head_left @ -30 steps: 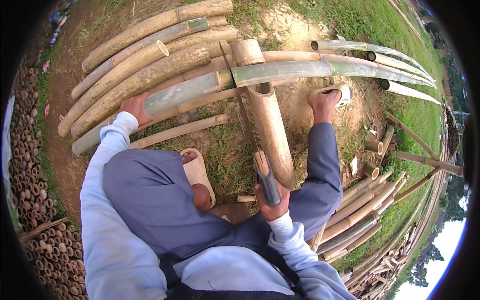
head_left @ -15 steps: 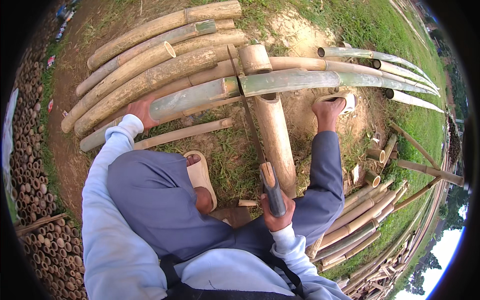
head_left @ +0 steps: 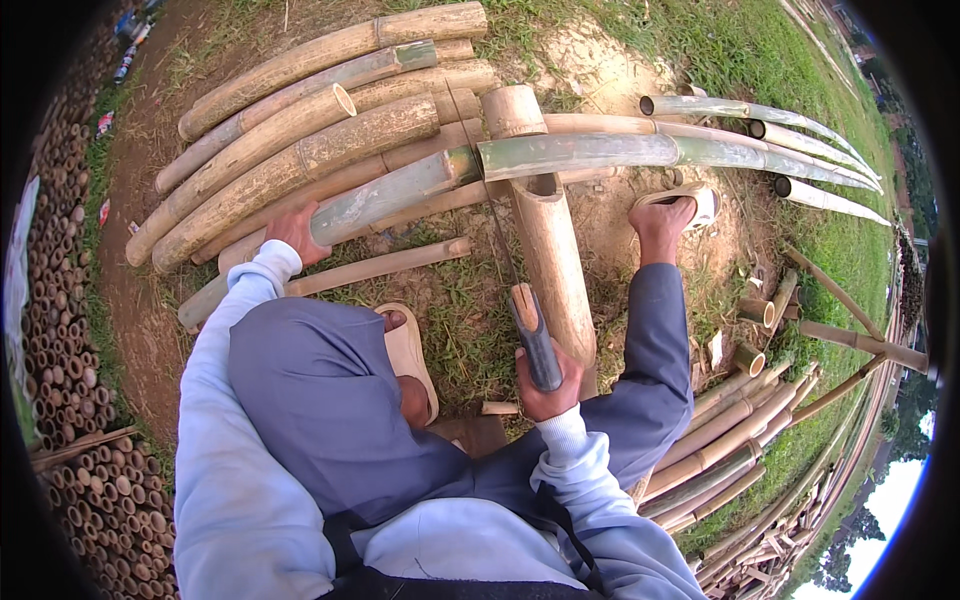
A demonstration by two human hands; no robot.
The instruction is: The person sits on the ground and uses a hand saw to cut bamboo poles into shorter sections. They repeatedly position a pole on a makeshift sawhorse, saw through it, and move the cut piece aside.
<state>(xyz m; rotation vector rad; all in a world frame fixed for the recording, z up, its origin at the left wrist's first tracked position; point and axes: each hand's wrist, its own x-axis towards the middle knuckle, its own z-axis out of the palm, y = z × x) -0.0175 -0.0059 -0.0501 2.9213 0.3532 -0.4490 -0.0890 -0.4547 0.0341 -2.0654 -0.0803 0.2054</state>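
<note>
My right hand [head_left: 550, 385] is closed around the dark, wood-cored handle of a hand saw [head_left: 501, 240]. Its thin blade runs away from me through a cut in green-grey bamboo. On the cut's left lies a bamboo piece [head_left: 390, 196], tilted down toward its left end, where my left hand [head_left: 293, 235] grips it. To the right, the long bamboo pole [head_left: 580, 152] rests across a thick bamboo support [head_left: 553, 270]. A narrow dark gap shows at the blade; whether any fibres still join the two sides I cannot tell.
Several cut bamboo lengths [head_left: 300, 150] lie side by side at the far left. More poles [head_left: 730, 440] are stacked at the right, near a bamboo frame [head_left: 850, 338]. A big pile of bamboo ends [head_left: 100, 490] fills the left edge. My sandalled feet flank the support.
My right hand and the saw have shifted slightly away from me. The left piece has dipped at the cut, out of line with the pole, and my left hand has moved a little right.
</note>
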